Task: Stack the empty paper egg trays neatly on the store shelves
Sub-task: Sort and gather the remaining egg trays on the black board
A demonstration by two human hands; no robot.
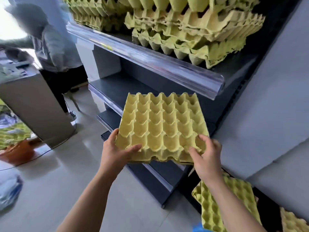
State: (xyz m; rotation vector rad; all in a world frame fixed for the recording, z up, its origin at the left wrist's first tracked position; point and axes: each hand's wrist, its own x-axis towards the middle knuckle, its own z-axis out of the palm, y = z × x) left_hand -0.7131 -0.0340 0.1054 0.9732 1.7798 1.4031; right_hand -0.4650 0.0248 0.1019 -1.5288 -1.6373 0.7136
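Before dark shelves point(113, 87), the yellow tray point(160, 124) looks dimpled.

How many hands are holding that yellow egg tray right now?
2: the left hand grips the near-left corner of the egg tray, the right hand its near-right corner.

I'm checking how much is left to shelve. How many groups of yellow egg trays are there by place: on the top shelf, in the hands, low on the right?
Top shelf: 2, left pile and right pile
In the hands: 1, held bundle, gripped by left hand and right hand
Low right: 2, nearer tray and corner tray
Total: 5
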